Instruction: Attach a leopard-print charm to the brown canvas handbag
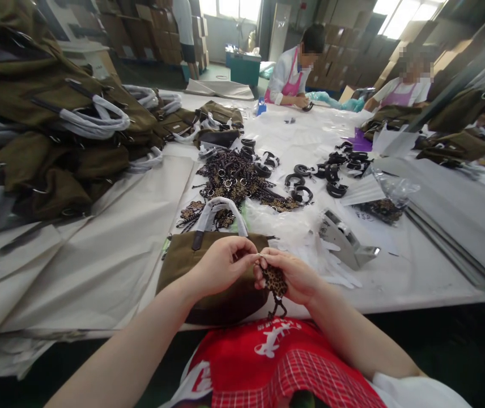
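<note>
A leopard-patterned charm (275, 279) with a dark braided cord hangs from my right hand (291, 275), whose fingers are closed on it. My left hand (228, 263) meets the right one at the charm's upper end, thumb and forefinger pinched; what lies between those fingertips is too small to make out. Behind and below both hands lies an olive-brown handbag (183, 266) with wrapped white handles (221, 205) standing up. Just beyond the bag is a pile of similar charms (229, 178) with metal rings and dark cords.
Olive bags (47, 164) are heaped at the left. Black coiled straps (300, 190) lie beyond the hands, with a metal tape dispenser (347, 241) at the right. Two people in pink aprons (289, 82) are at the table's far side. Plastic bags (285, 226) lie mid-table.
</note>
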Motion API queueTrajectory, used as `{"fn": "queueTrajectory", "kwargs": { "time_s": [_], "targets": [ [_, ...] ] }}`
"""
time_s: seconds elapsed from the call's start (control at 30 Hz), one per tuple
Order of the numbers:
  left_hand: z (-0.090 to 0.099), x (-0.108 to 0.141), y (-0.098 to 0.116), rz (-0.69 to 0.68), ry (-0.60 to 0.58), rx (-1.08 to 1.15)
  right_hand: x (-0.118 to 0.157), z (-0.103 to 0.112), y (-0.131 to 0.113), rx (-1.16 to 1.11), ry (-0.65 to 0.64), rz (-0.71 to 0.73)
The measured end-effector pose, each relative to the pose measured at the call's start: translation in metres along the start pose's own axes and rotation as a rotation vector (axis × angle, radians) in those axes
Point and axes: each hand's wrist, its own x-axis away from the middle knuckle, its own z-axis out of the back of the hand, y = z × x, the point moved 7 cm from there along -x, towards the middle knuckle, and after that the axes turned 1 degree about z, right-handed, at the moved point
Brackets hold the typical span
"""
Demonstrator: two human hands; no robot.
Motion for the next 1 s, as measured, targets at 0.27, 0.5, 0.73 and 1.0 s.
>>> {"fn": "queueTrajectory", "kwargs": {
  "time_s": [0.27, 0.5, 0.73, 1.0],
  "targets": [
    [0.036, -0.078, -0.105, 0.512, 0.007, -0.304, -0.035, 0.014, 0.005, -0.137, 0.117, 0.062],
    [0.014, -0.097, -0.138, 0.357, 0.067, 0.114, -0.059, 0.033, 0.036, -0.317, 0.180, -0.050],
    [0.049, -0.092, -0.125, 0.211, 0.288, 0.499, -0.071, 0.049, 0.037, -0.385, 0.151, -0.054],
    [0.031, -0.084, -0.120, 0.308, 0.039, 0.523, -0.072, 0.050, 0.037, -0.369, 0.207, -0.089]
  ]
}}
